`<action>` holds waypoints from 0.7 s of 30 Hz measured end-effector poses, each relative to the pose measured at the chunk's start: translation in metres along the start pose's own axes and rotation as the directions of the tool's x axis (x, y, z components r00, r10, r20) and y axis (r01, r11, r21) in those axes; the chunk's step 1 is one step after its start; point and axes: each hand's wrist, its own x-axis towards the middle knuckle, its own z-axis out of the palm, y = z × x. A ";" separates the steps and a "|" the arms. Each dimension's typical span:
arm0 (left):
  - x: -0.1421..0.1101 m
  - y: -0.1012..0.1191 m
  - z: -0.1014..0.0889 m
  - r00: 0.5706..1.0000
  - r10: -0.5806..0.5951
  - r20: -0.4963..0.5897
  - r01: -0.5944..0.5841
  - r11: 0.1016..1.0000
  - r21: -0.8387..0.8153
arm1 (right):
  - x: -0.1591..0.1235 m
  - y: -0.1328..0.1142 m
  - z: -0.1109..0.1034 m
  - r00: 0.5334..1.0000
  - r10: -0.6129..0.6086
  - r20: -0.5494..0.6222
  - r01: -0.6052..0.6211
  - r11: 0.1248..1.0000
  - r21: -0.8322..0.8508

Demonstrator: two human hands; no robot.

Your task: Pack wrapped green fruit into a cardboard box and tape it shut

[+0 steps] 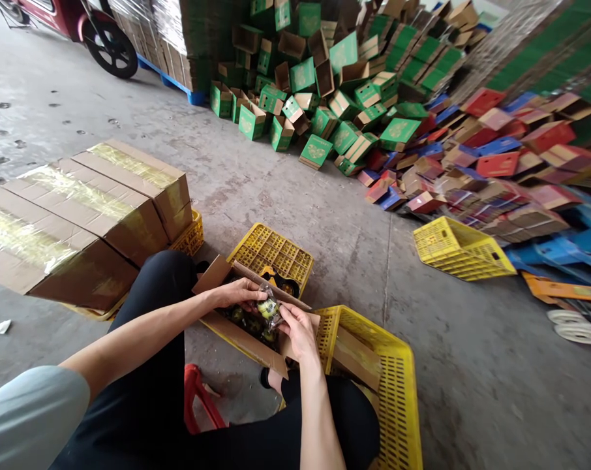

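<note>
A yellow-green fruit in a clear plastic bag (pixel 268 309) is held between my two hands, above an open cardboard box (pixel 244 344). My left hand (pixel 240 293) pinches the bag's upper left side with its fingertips. On the lower right side, the fingers of my right hand (pixel 298 328) are closed on the same bag. More bagged fruits lie inside the box, partly hidden by my hands and the flaps. Just beyond the box, a yellow-and-black object (pixel 280 281) rests on an upturned yellow crate (pixel 271 245); its kind is unclear.
Taped cartons (pixel 85 209) stand on yellow crates to my left. A yellow crate (pixel 406 391) holding cardboard is by my right leg, and another yellow crate (pixel 464 248) lies farther right. Green boxes (pixel 318 150) and red and blue boxes (pixel 498 164) are heaped across the floor ahead.
</note>
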 end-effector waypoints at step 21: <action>0.006 -0.011 -0.001 0.995 -0.096 -0.032 0.088 0.978 -0.189 | 0.000 -0.009 0.007 0.978 -0.161 0.129 0.176 0.978 -0.110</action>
